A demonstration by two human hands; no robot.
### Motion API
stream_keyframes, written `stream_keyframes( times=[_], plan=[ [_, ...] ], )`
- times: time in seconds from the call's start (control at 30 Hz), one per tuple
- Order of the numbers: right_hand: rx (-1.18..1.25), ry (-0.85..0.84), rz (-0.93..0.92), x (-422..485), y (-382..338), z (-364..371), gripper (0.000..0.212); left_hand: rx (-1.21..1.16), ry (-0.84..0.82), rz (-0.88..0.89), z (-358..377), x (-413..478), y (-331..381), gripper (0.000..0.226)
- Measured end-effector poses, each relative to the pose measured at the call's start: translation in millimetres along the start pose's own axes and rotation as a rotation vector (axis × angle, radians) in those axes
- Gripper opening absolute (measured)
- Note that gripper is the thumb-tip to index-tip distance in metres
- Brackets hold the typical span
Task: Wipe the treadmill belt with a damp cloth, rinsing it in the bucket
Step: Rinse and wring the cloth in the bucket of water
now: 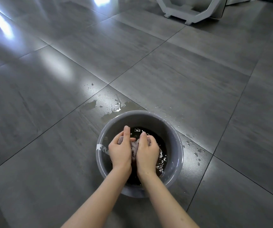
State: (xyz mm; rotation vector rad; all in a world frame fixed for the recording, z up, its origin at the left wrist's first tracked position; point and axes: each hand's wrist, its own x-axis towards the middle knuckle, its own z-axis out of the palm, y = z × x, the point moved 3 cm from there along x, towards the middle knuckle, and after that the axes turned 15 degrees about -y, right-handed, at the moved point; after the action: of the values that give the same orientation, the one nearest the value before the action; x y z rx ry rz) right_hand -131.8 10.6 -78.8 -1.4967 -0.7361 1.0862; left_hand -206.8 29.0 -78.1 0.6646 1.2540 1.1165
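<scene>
Entry: both hands are in the bucket point(142, 118), at 6 o'clock of my view. Left hand point(120, 150) and right hand point(147, 151) have their fingers curled tight round the bunched cloth point(133, 148), held between them at the dark water's surface.

Risks, as I judge them:
1. A puddle point(109, 106) at 11 o'clock of the bucket and drops point(196, 153) at 3 o'clock lie on glossy floor tiles point(50, 112). That looks like a slip hazard, and harder wringing would splash more.
2. A cloth lifted sodden would drip and over-wet the belt.

The belt is not in view. A white frame point(190, 12) stands at 1 o'clock, unidentified.
</scene>
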Motion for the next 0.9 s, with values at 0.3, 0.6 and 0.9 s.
stream_keyframes(
  times=[0.3, 0.6, 0.9],
  plan=[
    [-0.144, 0.041, -0.043, 2.0, 5.3, -3.5, 0.039, 0.302, 0.041, 0.125, 1.6, 7.1, -1.1, 0.03],
    [0.096, -0.218, 0.178, 5.8, 4.8, -14.1, 0.035, 0.368, -0.092, 0.205, 6.5, 9.9, 7.2, 0.025],
    [0.61, -0.599, 0.845, 6.1, -13.4, -33.3, 0.053, 0.698, -0.648, 0.555, 2.5, -11.4, 30.4, 0.031]
  ],
)
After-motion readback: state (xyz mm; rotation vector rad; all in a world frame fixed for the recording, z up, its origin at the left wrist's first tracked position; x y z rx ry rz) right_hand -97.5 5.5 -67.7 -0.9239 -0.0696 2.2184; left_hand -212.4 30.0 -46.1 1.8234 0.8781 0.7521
